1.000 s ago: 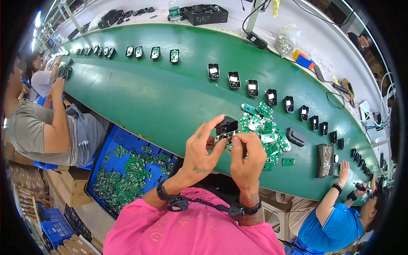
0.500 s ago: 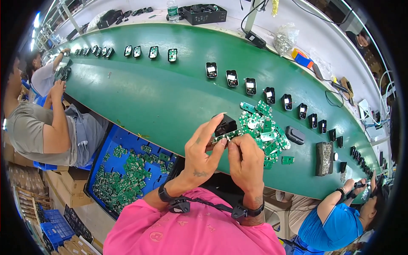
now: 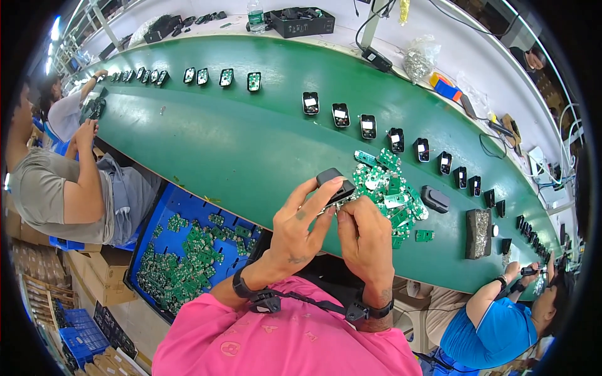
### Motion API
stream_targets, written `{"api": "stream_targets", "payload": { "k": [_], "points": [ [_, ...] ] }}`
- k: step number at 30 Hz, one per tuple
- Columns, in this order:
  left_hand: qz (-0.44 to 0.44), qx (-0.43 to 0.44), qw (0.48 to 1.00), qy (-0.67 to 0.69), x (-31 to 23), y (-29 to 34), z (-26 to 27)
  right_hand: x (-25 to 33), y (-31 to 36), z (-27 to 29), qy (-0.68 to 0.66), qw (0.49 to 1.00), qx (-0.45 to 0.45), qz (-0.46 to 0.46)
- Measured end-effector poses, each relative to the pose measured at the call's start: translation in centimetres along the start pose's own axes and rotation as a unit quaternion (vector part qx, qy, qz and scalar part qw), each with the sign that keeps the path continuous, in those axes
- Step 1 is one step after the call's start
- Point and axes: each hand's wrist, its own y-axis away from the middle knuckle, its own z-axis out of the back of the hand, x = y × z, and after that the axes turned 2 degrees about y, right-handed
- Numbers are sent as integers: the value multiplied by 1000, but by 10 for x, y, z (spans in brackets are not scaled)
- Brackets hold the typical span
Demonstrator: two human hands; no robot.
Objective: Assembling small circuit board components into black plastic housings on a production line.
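Observation:
A black plastic housing (image 3: 337, 182) is in my left hand (image 3: 300, 229), the fingers over its side and the thumb underneath. Along its near edge a circuit board (image 3: 342, 201) shows in part; my fingers hide the rest. My right hand (image 3: 364, 233) is closed, its thumb and forefinger pinched at the board's right end. Just beyond my right hand lies a pile of green circuit boards (image 3: 396, 199), with one loose board (image 3: 424, 235) to its right.
A black housing (image 3: 435, 199) and a dark block holding small metal parts (image 3: 478, 234) lie to the right. Black cases (image 3: 368, 126) line the green table (image 3: 207, 131). A blue bin (image 3: 164, 219) of boards is at my left. Co-workers sit on both sides.
The housing has tipped, so its smooth outer face now shows over the board instead of its dark inside. The cases lined up beyond the pile have shifted slightly left.

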Motion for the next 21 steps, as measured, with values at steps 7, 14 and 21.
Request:
{"api": "stream_targets", "payload": {
  "k": [7,14,21],
  "points": [
    [24,11,999,27,-4,0,1,-2,3,5,29,999,27,5],
    [73,17,995,63,-11,1,2,-1,4,5,11,1000,17,13],
    [-19,15,999,-34,-7,8,1,2,8,6,17,1000,16,-2]
  ]
}}
